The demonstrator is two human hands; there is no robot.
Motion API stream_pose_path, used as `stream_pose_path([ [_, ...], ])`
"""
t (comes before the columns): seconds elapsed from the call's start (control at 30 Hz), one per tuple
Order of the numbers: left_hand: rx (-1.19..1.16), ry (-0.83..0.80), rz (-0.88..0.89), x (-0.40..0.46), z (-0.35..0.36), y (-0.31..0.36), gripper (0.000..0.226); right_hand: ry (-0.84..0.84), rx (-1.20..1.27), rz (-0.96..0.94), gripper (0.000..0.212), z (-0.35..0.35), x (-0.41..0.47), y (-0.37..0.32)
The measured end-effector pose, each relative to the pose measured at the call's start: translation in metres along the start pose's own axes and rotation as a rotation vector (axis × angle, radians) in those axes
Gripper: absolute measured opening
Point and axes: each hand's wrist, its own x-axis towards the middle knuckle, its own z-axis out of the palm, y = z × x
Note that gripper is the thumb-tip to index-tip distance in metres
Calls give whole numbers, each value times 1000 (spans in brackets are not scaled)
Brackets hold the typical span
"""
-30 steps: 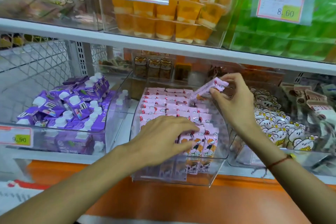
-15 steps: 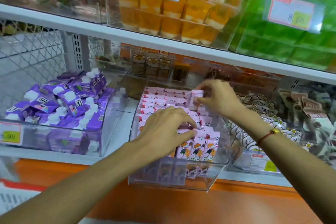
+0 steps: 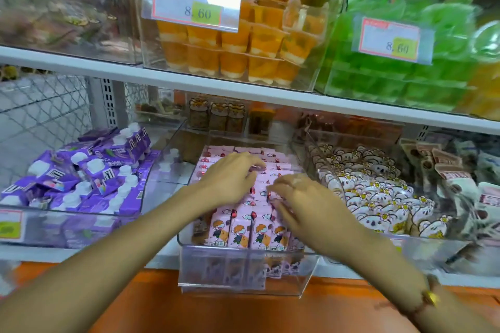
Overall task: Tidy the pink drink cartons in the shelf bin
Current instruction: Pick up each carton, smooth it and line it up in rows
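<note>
Several pink drink cartons with a cartoon child on the front stand in rows inside a clear plastic bin on the lower shelf. My left hand lies on top of the middle rows, fingers spread and reaching toward the back. My right hand rests over the right-hand rows nearer the front, its fingers bent down onto the carton tops and blurred. Neither hand lifts a carton. The cartons under both hands are hidden.
A clear bin of purple pouches sits to the left, a bin of bear-print snack packs to the right. Brown packets lie at far right. The upper shelf carries orange cups and green packs.
My right hand held one carton up at the back, brought it down into the rows and let go, then moved forward. My left hand slid from the front rows toward the back.
</note>
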Motion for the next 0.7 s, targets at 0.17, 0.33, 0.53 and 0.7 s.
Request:
stream_pose_path([
  [0.17,19,-187,41,27,-2,8,30,105,35,16,31,0,-32,-11],
  [0.33,103,-221,0,43,-4,13,24,55,129,15,50,4,-30,-8],
  [0.53,-276,31,-158,43,4,18,16,46,93,-3,39,7,-28,-4],
  [0.7,-745,415,-238,25,2,32,13,43,91,16,39,9,-26,-6],
])
